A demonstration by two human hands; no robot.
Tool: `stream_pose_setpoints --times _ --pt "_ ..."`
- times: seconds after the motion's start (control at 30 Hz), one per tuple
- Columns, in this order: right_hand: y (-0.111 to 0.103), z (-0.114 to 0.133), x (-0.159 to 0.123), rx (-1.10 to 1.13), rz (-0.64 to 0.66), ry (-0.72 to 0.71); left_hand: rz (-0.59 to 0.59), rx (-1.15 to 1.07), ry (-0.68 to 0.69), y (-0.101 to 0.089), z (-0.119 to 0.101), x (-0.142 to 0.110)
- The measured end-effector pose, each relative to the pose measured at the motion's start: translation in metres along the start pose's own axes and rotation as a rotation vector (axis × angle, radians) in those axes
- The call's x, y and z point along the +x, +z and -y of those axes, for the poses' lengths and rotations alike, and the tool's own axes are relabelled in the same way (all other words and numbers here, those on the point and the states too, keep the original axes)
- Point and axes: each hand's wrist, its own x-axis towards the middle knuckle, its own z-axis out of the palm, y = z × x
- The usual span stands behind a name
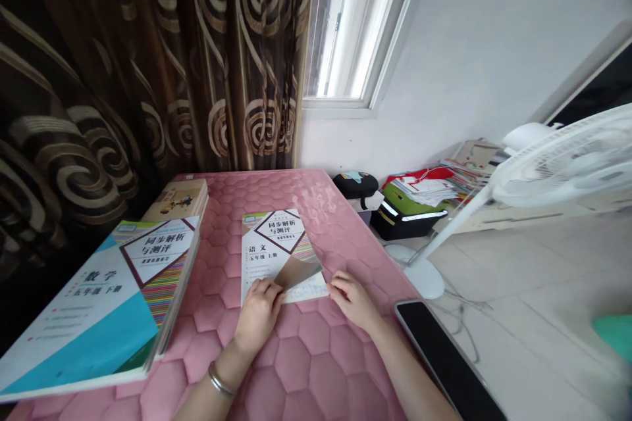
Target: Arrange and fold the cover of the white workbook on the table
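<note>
A workbook (pixel 269 240) with a white cover and Chinese print lies on the pink quilted surface in front of me. The lower right part of its cover looks bent up, and a strip of page with faint writing shows beneath. My left hand (pixel 259 309), a silver bangle on its wrist, has curled fingers pressed on the workbook's lower edge. At the lower right corner, the fingers of my right hand (pixel 353 299) pinch the edge.
To the left is a stack of books, a blue and white workbook (pixel 113 302) on top, with a tan book (pixel 178 200) behind. A black, phone-like object (pixel 447 362) lies near the right edge. Beyond stand a white fan (pixel 454 223) and a box with papers (pixel 412 210). A patterned curtain (pixel 222 59) hangs behind.
</note>
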Motion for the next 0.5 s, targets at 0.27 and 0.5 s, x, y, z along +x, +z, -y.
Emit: stream_pose_setpoints --times 0.27,0.5 --pt "-0.0021 0.0031 0.0015 -0.002 0.021 0.017 0.008 0.008 0.003 0.0014 0.0007 0.0002" --pt "-0.0025 0.0006 0.0006 0.038 -0.01 0.057 0.01 0.018 0.007 0.0024 0.0022 -0.0002"
